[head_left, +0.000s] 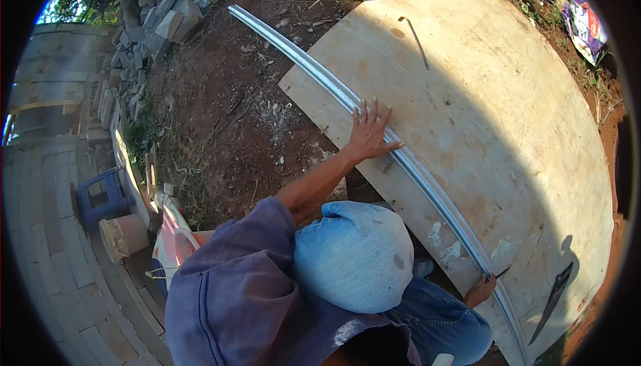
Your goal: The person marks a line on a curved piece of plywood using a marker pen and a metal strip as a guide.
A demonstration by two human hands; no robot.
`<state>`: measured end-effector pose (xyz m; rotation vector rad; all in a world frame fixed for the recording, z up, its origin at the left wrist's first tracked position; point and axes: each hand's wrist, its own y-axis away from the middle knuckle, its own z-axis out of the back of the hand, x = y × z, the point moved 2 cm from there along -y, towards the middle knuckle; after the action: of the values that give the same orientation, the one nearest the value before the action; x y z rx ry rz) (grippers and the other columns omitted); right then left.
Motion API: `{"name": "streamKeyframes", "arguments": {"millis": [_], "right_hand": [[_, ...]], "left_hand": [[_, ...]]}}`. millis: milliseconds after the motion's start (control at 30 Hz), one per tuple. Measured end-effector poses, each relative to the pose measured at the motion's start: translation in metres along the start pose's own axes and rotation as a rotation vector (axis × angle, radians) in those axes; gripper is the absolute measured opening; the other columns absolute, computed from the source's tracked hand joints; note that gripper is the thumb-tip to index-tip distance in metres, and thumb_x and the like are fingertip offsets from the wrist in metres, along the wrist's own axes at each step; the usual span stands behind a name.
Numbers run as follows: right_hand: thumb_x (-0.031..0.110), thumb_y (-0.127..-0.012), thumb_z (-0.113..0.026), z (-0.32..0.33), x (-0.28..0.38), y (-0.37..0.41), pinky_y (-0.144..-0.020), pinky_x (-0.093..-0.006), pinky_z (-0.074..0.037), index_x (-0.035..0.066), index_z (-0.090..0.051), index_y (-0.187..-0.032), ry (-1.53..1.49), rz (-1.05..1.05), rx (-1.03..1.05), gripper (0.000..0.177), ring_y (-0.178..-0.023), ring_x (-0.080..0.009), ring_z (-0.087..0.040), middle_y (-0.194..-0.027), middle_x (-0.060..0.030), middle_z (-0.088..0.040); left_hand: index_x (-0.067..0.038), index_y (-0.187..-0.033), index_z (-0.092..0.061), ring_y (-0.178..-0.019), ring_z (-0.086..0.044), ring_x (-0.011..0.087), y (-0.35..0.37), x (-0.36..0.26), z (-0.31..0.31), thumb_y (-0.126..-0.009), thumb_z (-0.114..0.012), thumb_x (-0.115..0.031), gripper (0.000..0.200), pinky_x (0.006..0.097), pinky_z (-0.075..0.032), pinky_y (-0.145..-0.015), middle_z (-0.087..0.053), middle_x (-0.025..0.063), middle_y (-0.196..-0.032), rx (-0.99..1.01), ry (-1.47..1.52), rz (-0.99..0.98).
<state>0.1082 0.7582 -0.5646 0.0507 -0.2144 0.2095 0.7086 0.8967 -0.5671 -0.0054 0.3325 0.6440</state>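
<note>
Outdoors, a half-shaded board borders reddish soil — a metal strip spans both, upper left to lower right — left hand splayed over it, right hand gripping a dark tool.

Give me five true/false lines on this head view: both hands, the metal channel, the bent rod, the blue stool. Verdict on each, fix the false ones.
1. The left hand is spread across the metal channel. True.
2. The right hand is empty. False: the right hand holds a slim dark tool.
3. The metal channel lies wholly within the plywood sheet. False: one end juts past the sheet's edge, over the soil.
4. The bent rod lies on the plywood sheet, apart from the channel. True.
5. The blue stool is on the plywood sheet. False: the stool is off the sheet, near a pale bucket.
</note>
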Motion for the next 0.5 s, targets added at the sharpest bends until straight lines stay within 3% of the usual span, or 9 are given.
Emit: {"name": "streamKeyframes", "arguments": {"millis": [67,300,367,400,467,500], "right_hand": [[0.015,-0.09,-0.058,0.0,-0.001,0.0,-0.095,-0.0441,-0.041,-0.005,-0.054,-0.119,-0.004,-0.006,0.011,0.035,-0.111,-0.0415,-0.053,-0.116,-0.0246,-0.056],[0.014,-0.089,-0.06,0.029,0.01,-0.018,-0.093,-0.0432,-0.042,-0.004,-0.053,-0.122,0.066,0.01,0.131,0.038,-0.11,-0.0404,-0.054,-0.121,-0.0244,-0.055],[0.019,-0.092,-0.057,0.047,0.008,-0.052,-0.086,-0.04,-0.045,-0.003,-0.053,-0.124,0.044,0.006,0.08,0.038,-0.102,-0.0324,-0.058,-0.122,-0.0214,-0.056],[0.019,-0.092,-0.057,0.065,0.029,-0.083,-0.086,-0.04,-0.045,-0.003,-0.053,-0.124,0.048,0.044,0.068,0.038,-0.102,-0.0324,-0.058,-0.122,-0.0214,-0.056],[0.022,-0.097,-0.048,0.131,0.125,-0.14,-0.077,-0.0348,-0.046,-0.001,-0.054,-0.125,-0.425,-0.149,0.103,0.037,-0.087,-0.0229,-0.056,-0.108,-0.0155,-0.059],[0.023,-0.098,-0.045,0.145,0.159,-0.173,-0.073,-0.0327,-0.045,-0.001,-0.055,-0.125,-0.394,0.038,0.146,0.038,-0.081,-0.0199,-0.054,-0.099,-0.0123,-0.057]], "left_hand": [[-0.011,-0.143,-0.04,-0.136,-0.006,0.0605,-0.003,0.004,0.0,-0.073,-0.053,-0.077,0.098,0.0682,-0.008,-0.108,-0.014,0.0331,-0.15,0.05,-0.025,-0.083],[-0.014,-0.14,-0.045,-0.135,-0.007,0.0612,-0.003,0.008,-0.003,-0.07,-0.053,-0.079,0.097,0.0681,-0.007,-0.109,-0.019,0.0284,-0.151,-0.049,-0.014,-0.102],[-0.014,-0.141,-0.043,-0.135,-0.003,0.0611,0.0,0.01,-0.005,-0.072,-0.051,-0.08,0.096,0.0682,-0.006,-0.109,-0.015,0.0253,-0.153,-0.004,0.041,-0.107],[-0.015,-0.141,-0.045,-0.136,-0.002,0.0593,0.002,0.012,-0.009,-0.071,-0.052,-0.079,0.095,0.067,-0.005,-0.109,-0.014,0.0225,-0.154,-0.059,0.037,-0.118],[-0.016,-0.141,-0.045,-0.137,-0.002,0.0586,0.004,0.013,-0.008,-0.071,-0.053,-0.079,0.095,0.0663,-0.004,-0.11,-0.014,0.0216,-0.155,-0.088,0.066,-0.103],[-0.016,-0.141,-0.045,-0.137,-0.002,0.0578,0.004,0.013,-0.008,-0.07,-0.054,-0.078,0.094,0.0657,-0.003,-0.11,-0.014,0.0208,-0.155,-0.101,0.085,-0.111]]}}
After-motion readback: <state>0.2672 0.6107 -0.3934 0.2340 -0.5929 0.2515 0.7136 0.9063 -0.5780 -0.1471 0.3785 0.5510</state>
